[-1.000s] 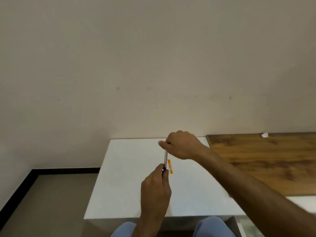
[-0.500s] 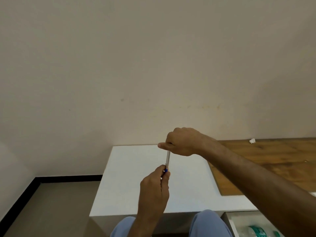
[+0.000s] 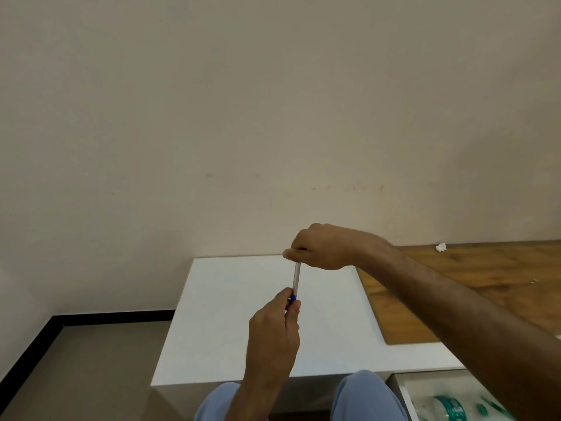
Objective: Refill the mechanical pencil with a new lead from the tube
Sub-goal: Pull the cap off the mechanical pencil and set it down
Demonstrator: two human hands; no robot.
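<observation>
Pencil (image 3: 296, 278) stands nearly upright above the white table (image 3: 230, 299), held between both hands near the middle of the view.

Starting at 7 o'clock, the left hand (image 3: 273, 332) rises from the lap, its grip narrow, fingertips pinching the pencil's lower end where a bit of blue shows. Straight up from there, at about 12 o'clock of that hand, the pale barrel runs to the right hand (image 3: 321, 247), whose grip is closed over the top end; whether it pinches the cap, a lead or only the barrel cannot be told.

Further right, at 3 o'clock, lies a wooden board (image 3: 455, 287) with a small white scrap (image 3: 440, 247) on its far edge.

No lead tube shows anywhere. My reading: the work is at the pencil's top end, either opening, feeding or closing. Whether a new lead is inside is not visible, so the refill cannot be called finished.
</observation>
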